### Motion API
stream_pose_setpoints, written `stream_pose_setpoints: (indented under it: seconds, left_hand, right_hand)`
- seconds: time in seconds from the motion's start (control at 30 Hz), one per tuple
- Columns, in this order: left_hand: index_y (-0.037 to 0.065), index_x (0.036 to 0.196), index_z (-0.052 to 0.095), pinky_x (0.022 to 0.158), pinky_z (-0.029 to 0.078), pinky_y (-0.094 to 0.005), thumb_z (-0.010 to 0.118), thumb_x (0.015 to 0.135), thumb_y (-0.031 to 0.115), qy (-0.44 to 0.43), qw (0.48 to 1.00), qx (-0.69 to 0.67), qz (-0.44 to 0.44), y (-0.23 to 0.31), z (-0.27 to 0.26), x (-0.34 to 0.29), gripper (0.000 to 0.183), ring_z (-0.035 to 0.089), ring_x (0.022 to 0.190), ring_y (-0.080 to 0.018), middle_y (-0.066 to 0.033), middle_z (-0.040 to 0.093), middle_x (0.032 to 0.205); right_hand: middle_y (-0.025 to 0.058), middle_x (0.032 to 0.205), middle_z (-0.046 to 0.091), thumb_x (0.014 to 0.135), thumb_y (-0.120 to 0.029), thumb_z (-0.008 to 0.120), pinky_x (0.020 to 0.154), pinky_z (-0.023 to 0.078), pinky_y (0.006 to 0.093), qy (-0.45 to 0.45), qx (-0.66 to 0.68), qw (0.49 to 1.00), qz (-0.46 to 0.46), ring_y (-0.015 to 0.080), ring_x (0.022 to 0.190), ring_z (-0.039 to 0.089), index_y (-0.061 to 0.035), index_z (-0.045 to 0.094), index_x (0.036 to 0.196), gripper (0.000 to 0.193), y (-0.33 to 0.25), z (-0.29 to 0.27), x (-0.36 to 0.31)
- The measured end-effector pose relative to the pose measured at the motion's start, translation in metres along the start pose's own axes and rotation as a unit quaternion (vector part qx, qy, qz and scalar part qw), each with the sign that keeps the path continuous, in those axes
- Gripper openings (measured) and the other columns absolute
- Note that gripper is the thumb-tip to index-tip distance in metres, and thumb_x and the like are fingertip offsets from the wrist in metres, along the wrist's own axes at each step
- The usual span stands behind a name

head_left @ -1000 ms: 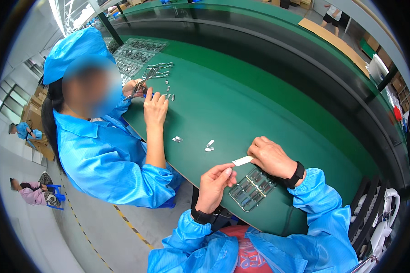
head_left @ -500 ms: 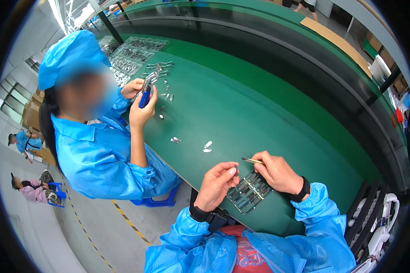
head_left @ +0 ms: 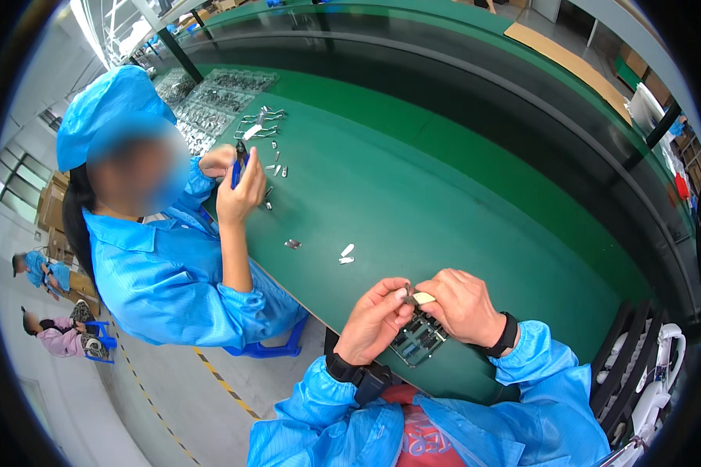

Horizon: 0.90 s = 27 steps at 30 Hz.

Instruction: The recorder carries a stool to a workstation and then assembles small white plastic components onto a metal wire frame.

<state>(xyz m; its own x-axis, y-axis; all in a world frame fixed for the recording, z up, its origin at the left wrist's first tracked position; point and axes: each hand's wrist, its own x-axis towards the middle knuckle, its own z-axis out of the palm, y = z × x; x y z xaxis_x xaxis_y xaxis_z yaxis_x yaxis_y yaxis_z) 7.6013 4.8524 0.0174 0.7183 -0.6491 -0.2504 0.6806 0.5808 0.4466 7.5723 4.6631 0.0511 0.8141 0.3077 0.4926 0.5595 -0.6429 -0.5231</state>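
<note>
My left hand (head_left: 372,319) is closed in a pinch on a small dark part (head_left: 410,294), too small to name. Brought up against it from the right is my right hand (head_left: 467,305), its fingers wrapped round a thin tool with a pale cream handle (head_left: 424,298); the tool's tip is hidden at the left fingertips. Below both hands, a clear tray (head_left: 413,359) of dark metal pieces lies on the green table, partly covered by them. Two small silvery pieces (head_left: 346,252) rest on the table farther left.
A co-worker in a blue smock (head_left: 163,272) sits at the left, holding blue-handled pliers (head_left: 237,170). Near them lie several small metal pieces (head_left: 278,167) and trays of parts (head_left: 224,89). A black rack (head_left: 611,373) stands at the right. A dark conveyor (head_left: 444,66) runs behind.
My right hand has moved left, bringing the pale-handled tool to the small part in my left hand. The co-worker's hands and pliers have shifted slightly.
</note>
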Motion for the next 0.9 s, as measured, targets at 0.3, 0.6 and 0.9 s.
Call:
stream_pose_setpoints:
  seconds: [0.3, 0.6, 0.9]
  left_hand:
    - [0.003, 0.111, 0.055, 0.064, 0.041, -0.0235, 0.056, 0.092, 0.008, -0.017, 1.0, 0.0, 0.01, -0.0004, 0.0064, -0.0044, 0.02, 0.048, 0.072, -0.0101, -0.004, 0.055, 0.086]
    - [0.001, 0.112, 0.057, 0.064, 0.041, -0.0234, 0.056, 0.092, 0.008, -0.007, 1.0, -0.008, 0.012, -0.0043, 0.0047, -0.0036, 0.021, 0.048, 0.073, -0.0102, -0.005, 0.056, 0.09]
    - [0.0, 0.111, 0.06, 0.063, 0.04, -0.0228, 0.053, 0.093, 0.006, 0.016, 0.999, 0.017, 0.025, -0.0049, 0.009, -0.0069, 0.02, 0.048, 0.072, -0.0102, -0.0074, 0.057, 0.091]
  right_hand:
    - [0.0091, 0.077, 0.054, 0.084, -0.02, 0.063, 0.059, 0.045, 0.0372, 0.004, 0.005, 1.0, 0.02, 0.0266, 0.068, 0.057, -0.0047, 0.061, 0.097, 0.021, -0.0004, -0.0008, 0.0012]
    - [0.0082, 0.076, 0.055, 0.087, -0.023, 0.062, 0.057, 0.046, 0.0364, -0.024, 0.035, 0.998, 0.041, 0.026, 0.067, 0.058, -0.007, 0.061, 0.094, 0.018, 0.001, -0.0013, -0.0007]
    - [0.0076, 0.074, 0.054, 0.085, -0.026, 0.063, 0.056, 0.046, 0.036, 0.008, 0.003, 1.0, 0.018, 0.0254, 0.066, 0.058, -0.0062, 0.06, 0.091, 0.021, -0.0016, 0.0006, -0.0018]
